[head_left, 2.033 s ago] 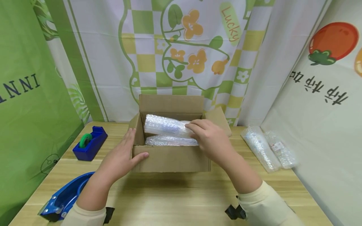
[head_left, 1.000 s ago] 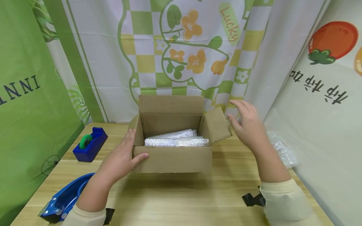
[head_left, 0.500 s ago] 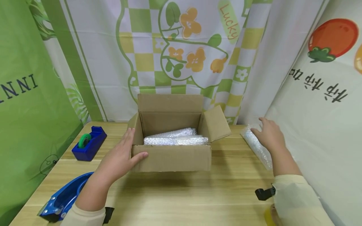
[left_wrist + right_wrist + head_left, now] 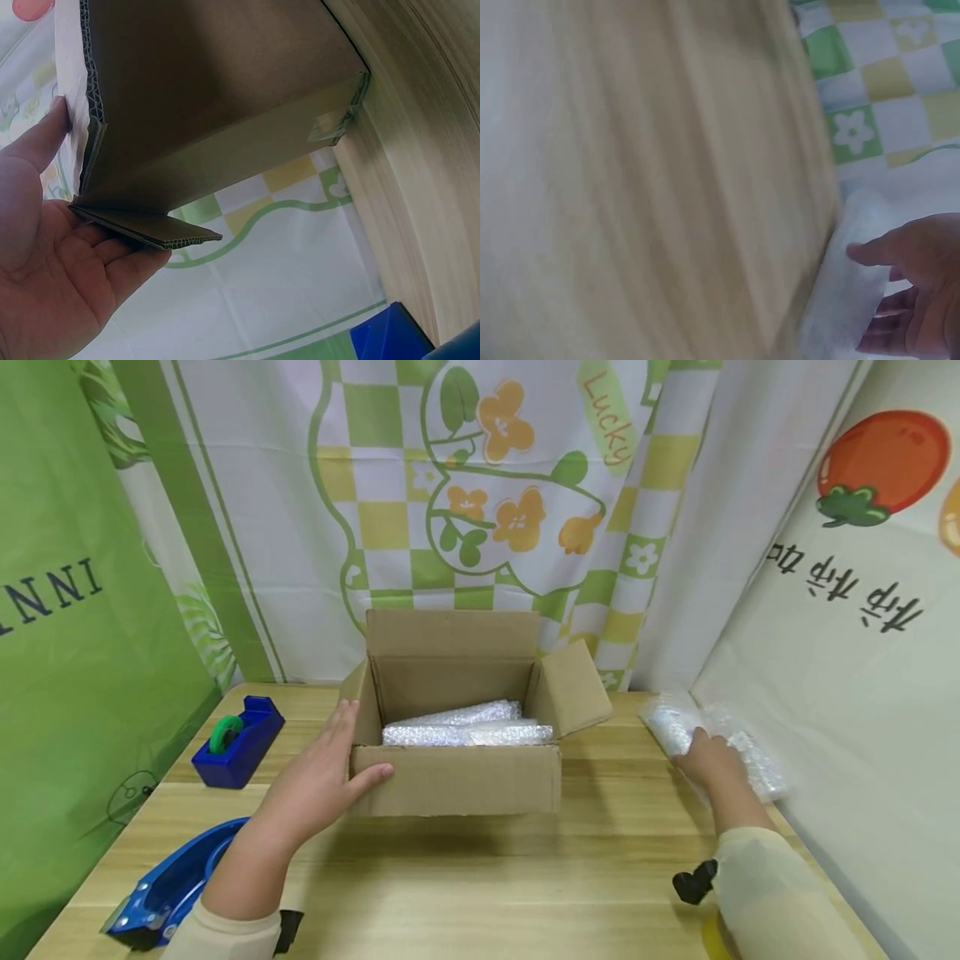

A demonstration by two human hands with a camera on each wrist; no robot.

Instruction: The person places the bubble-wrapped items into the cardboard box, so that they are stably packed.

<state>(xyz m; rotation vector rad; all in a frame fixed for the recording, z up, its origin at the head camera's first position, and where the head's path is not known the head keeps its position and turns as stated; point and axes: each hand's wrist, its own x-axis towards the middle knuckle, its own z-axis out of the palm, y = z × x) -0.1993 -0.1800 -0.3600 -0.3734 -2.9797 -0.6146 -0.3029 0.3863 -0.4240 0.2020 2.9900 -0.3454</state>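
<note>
My left hand (image 4: 311,781) rests at the left front corner of an open cardboard box (image 4: 453,781). Its thumb lies against the front flap and its straight fingers lie along the left flap (image 4: 150,225). Inside the box are bubble-wrapped packages (image 4: 468,731). At the right of the table my right hand (image 4: 712,760) grips a long bubble-wrapped package (image 4: 669,720), its fingertips hidden in the head view. In the right wrist view, thumb and fingers lie about this package (image 4: 844,292). Another bubble-wrapped package (image 4: 761,768) lies just to its right.
A blue tape dispenser (image 4: 240,747) with green tape stands at the back left. A larger blue tape tool (image 4: 168,893) lies by my left forearm. Something yellow (image 4: 716,939) shows beside my right sleeve. Curtains hang close behind and beside the wooden table (image 4: 465,893).
My right hand let go of a bubble-wrapped package in the box, swung right past the right flap and came down on another package. My left hand stayed at the box corner.
</note>
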